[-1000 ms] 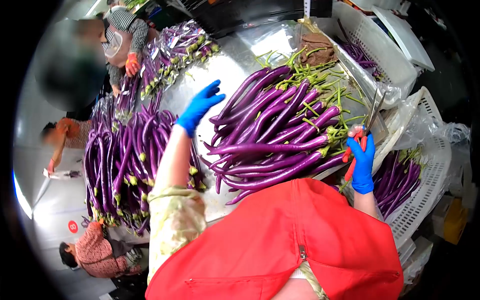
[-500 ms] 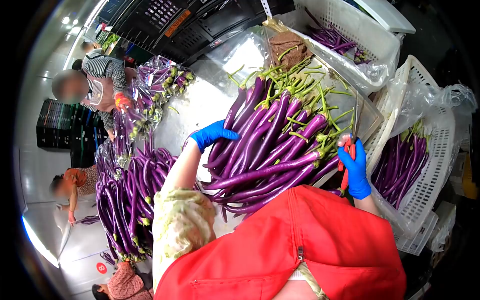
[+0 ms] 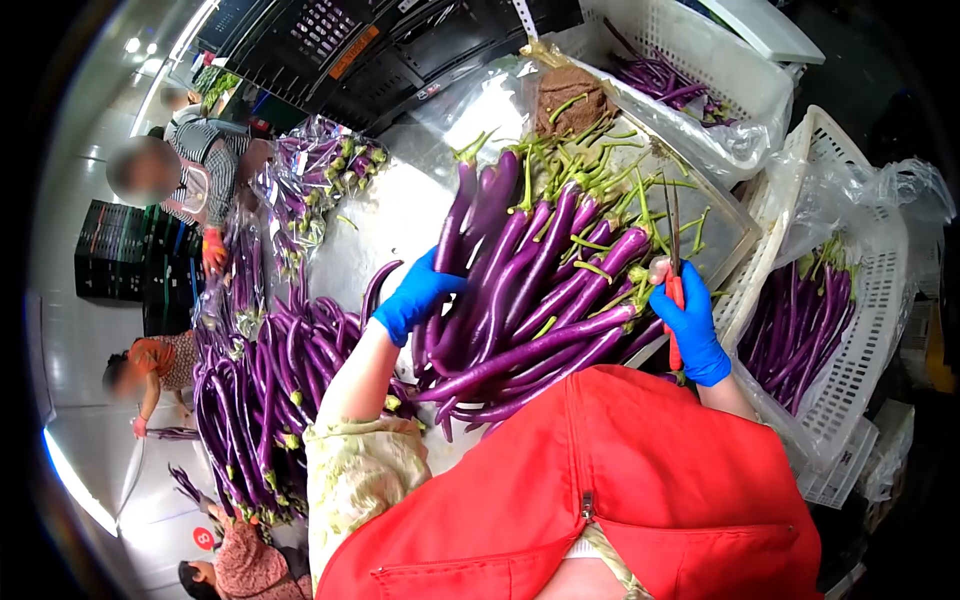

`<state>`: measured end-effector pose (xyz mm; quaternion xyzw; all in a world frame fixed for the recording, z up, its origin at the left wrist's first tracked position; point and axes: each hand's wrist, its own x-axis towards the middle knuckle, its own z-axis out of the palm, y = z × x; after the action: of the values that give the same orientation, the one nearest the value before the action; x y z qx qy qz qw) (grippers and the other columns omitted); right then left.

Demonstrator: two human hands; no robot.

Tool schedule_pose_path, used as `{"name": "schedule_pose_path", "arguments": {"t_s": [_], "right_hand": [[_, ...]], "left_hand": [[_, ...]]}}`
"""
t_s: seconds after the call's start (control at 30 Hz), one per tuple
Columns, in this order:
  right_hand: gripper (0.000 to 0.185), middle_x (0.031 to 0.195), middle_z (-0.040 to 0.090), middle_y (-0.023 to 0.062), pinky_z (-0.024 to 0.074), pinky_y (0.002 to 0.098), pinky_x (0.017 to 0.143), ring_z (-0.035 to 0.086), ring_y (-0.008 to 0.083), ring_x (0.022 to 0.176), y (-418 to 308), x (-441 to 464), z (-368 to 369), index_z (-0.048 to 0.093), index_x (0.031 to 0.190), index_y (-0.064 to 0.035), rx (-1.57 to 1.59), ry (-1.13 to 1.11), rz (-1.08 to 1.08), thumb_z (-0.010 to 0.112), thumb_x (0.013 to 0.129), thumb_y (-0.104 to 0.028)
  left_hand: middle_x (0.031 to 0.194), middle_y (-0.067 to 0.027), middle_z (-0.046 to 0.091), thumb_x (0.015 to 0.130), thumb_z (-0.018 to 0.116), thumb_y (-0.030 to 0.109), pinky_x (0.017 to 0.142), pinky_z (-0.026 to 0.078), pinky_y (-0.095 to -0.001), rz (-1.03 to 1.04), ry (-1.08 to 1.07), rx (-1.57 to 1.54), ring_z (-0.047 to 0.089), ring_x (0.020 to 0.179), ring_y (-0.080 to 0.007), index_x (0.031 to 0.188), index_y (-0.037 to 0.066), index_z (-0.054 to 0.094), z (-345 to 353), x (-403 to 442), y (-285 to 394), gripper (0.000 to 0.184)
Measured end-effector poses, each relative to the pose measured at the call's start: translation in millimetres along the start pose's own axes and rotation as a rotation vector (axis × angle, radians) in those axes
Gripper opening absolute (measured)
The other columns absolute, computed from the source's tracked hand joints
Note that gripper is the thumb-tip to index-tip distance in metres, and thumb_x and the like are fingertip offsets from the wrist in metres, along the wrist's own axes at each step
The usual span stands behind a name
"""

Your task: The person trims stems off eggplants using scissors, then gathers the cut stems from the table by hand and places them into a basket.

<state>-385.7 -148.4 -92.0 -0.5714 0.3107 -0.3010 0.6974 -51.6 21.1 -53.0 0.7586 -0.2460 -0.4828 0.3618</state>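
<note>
My left hand (image 3: 417,298), in a blue glove, grips long purple eggplants (image 3: 457,222) at the left side of the pile, with the thumb lying over them. Some eggplants beside it are blurred by motion. My right hand (image 3: 694,328), also gloved in blue, is closed round red-handled scissors (image 3: 675,290), whose blades point away from me beside the green stems. The big pile of eggplants (image 3: 545,275) lies on the metal table (image 3: 380,190), its stems towards the far right.
A white crate (image 3: 880,320) lined with plastic holds eggplants at right; another white crate (image 3: 740,155) stands behind. More eggplants (image 3: 255,400) and bagged ones (image 3: 310,170) lie at left. A brown cloth (image 3: 572,98) is at the back. Several co-workers stand along the left.
My left hand has drawn slightly down, and the eggplants by it have shifted apart from the pile. The scissors have moved left and now point more upright, blades more visible.
</note>
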Motion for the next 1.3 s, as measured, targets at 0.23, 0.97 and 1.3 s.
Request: {"name": "schedule_pose_path", "arguments": {"t_s": [0.23, 0.97, 1.3], "right_hand": [[0.035, 0.081, 0.049, -0.0008, 0.0419, 0.0231, 0.069, 0.047, 0.0078, 0.072, -33, -1, -7, 0.052, 0.111, -0.0019, -0.104, -0.235, -0.059, 0.061, 0.078, -0.006], [0.024, 0.090, 0.048, -0.0016, 0.0387, 0.0214, 0.076, 0.044, 0.0072, 0.080, -51, 11, 20, 0.052, 0.103, -0.0038, -0.039, -0.331, -0.086, 0.056, 0.079, -0.005], [0.036, 0.102, 0.057, 0.0036, 0.0413, 0.0273, 0.088, 0.052, 0.0123, 0.096, -60, 20, 25, 0.053, 0.116, -0.0009, -0.011, -0.301, -0.144, 0.058, 0.081, -0.007]], "left_hand": [[0.118, -0.0086, 0.057, 0.071, 0.060, -0.006, 0.092, 0.044, -0.0294, 0.348, 0.143, -0.060, 0.054, 0.107, -0.0165, 0.140, 0.006, 0.037, -3, -76, 40, 0.074], [0.113, -0.0048, 0.060, 0.070, 0.065, -0.006, 0.083, 0.047, -0.0269, 0.465, 0.262, -0.137, 0.058, 0.099, -0.0135, 0.132, 0.003, 0.047, 50, -142, 25, 0.065], [0.122, -0.0049, 0.057, 0.068, 0.068, -0.007, 0.099, 0.037, -0.0303, 0.411, 0.165, -0.040, 0.050, 0.114, -0.0138, 0.132, 0.003, 0.048, 57, -142, 17, 0.068]]}}
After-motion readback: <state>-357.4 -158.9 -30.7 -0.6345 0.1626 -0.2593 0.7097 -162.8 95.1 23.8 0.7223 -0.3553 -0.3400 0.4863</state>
